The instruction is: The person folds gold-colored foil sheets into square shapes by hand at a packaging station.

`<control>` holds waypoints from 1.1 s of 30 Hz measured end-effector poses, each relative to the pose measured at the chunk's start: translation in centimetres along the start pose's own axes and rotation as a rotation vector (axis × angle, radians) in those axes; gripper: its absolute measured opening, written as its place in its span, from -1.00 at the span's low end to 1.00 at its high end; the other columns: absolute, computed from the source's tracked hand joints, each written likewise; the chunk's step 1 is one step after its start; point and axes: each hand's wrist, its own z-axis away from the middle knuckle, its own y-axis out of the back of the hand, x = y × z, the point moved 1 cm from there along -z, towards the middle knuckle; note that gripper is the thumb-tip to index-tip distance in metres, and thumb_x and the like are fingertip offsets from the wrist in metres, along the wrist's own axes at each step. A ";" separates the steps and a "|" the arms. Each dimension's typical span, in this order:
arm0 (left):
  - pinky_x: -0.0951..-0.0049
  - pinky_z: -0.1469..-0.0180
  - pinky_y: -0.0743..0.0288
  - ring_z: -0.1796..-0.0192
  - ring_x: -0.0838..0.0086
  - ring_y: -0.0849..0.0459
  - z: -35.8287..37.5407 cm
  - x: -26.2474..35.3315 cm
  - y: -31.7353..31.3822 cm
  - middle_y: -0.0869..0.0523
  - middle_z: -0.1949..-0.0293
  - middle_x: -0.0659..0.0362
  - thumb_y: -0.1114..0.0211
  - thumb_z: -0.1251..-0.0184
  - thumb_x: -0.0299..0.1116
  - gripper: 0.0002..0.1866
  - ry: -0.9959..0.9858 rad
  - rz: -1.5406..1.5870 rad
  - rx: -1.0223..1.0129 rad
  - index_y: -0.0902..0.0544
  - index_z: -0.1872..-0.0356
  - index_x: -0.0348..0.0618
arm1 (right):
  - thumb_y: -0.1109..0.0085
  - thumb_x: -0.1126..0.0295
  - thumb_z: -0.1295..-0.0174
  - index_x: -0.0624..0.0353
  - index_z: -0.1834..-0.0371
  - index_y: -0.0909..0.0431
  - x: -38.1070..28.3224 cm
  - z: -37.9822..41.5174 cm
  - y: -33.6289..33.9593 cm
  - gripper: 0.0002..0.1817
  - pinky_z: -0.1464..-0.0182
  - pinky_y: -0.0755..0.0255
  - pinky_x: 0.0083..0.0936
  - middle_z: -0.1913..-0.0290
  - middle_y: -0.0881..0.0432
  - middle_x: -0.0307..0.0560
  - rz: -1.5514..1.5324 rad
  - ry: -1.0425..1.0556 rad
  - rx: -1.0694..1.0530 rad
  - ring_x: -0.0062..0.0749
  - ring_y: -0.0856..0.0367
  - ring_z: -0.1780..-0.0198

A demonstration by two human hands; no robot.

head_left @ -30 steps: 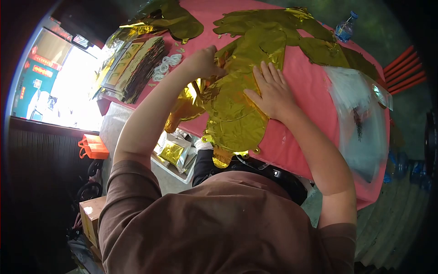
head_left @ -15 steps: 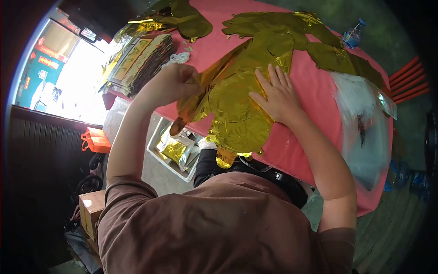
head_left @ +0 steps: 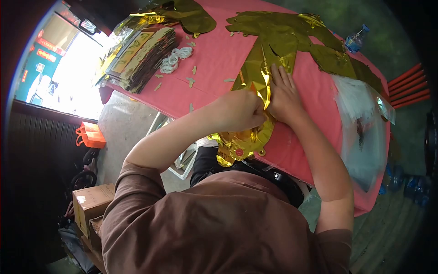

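Note:
A flat gold foil balloon (head_left: 250,138) lies across the near edge of the pink-covered table (head_left: 210,59), with its creased left part folded over toward the middle. My left hand (head_left: 242,110) is closed on the folded foil, knuckles up, and its fingertips are mostly hidden. Just to the right, my right hand (head_left: 285,95) rests flat along the foil's right edge, fingers stretched out and close together. More flat gold foil balloons (head_left: 328,57) spread beyond my hands toward the far right.
At the left stands a stack of printed cards (head_left: 141,59), beside white ribbon coils (head_left: 175,59) and small scattered pale pieces. Clear plastic bags (head_left: 362,132) cover the table's right side. A bottle (head_left: 357,39) stands at the far right edge. A white crate sits below the near edge.
My left hand has moved right, carrying the foil's left part over the middle and uncovering pink cloth. My right hand stays on the right side, its fingers now closer together.

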 end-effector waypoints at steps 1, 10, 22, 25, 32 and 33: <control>0.39 0.35 -0.44 0.47 0.40 -0.60 0.2 0.1 0.4 -0.63 0.53 0.08 -0.23 -0.18 -0.20 -0.74 -0.001 0.002 -0.003 -0.64 0.36 -0.23 | -0.13 0.25 -0.08 0.23 -0.32 -0.21 0.2 0.0 -0.3 -0.31 -0.45 0.19 -0.17 -0.45 0.06 0.17 0.000 -0.002 -0.002 0.05 0.12 -0.47; 0.38 0.17 -0.48 0.26 0.36 -0.63 -0.5 -7.6 2.7 -0.67 0.27 0.08 -0.20 -0.28 -0.30 -0.73 0.092 0.106 0.401 -0.62 0.12 -0.27 | -0.09 0.41 -0.11 0.15 -0.36 -0.15 -0.1 0.3 0.1 -0.32 -0.45 0.20 -0.16 -0.46 0.08 0.16 -0.059 0.028 0.058 0.03 0.15 -0.48; -0.05 -0.40 0.14 -0.46 0.21 -0.02 -8.0 -12.1 1.4 -0.15 -0.41 0.12 0.25 -0.44 0.08 -0.39 -0.323 -0.316 0.236 -0.17 -0.38 -0.07 | -0.08 0.22 -0.17 0.17 -0.37 -0.14 0.8 0.6 -0.3 -0.31 -0.45 0.22 -0.14 -0.48 0.15 0.08 -0.134 0.132 0.121 0.03 0.19 -0.48; -0.06 -0.41 0.15 -0.47 0.22 0.01 -8.4 -12.3 1.3 -0.11 -0.43 0.13 0.26 -0.44 0.10 -0.38 -0.317 -0.413 0.249 -0.14 -0.39 -0.04 | -0.06 0.21 -0.18 0.16 -0.37 -0.15 0.6 0.7 0.0 -0.33 -0.45 0.22 -0.14 -0.48 0.15 0.09 -0.087 0.119 0.075 0.02 0.18 -0.48; 0.07 -0.45 0.25 -0.49 0.27 0.10 -3.3 -10.9 0.3 -0.03 -0.45 0.12 0.21 -0.47 0.00 -0.41 -0.364 -0.367 0.190 -0.07 -0.42 -0.03 | -0.03 0.14 -0.19 0.13 -0.37 -0.16 0.6 0.2 -0.7 -0.33 -0.44 0.19 -0.15 -0.48 0.13 0.14 -0.012 0.089 0.058 0.03 0.15 -0.48; 0.08 -0.45 0.25 -0.49 0.27 0.10 -2.3 -10.6 0.2 -0.02 -0.45 0.12 0.19 -0.47 -0.02 -0.41 -0.379 -0.356 0.180 -0.06 -0.42 -0.04 | -0.01 0.17 -0.19 0.16 -0.34 -0.21 0.9 0.0 -1.3 -0.37 -0.44 0.18 -0.14 -0.46 0.07 0.17 -0.037 0.103 0.124 0.05 0.11 -0.46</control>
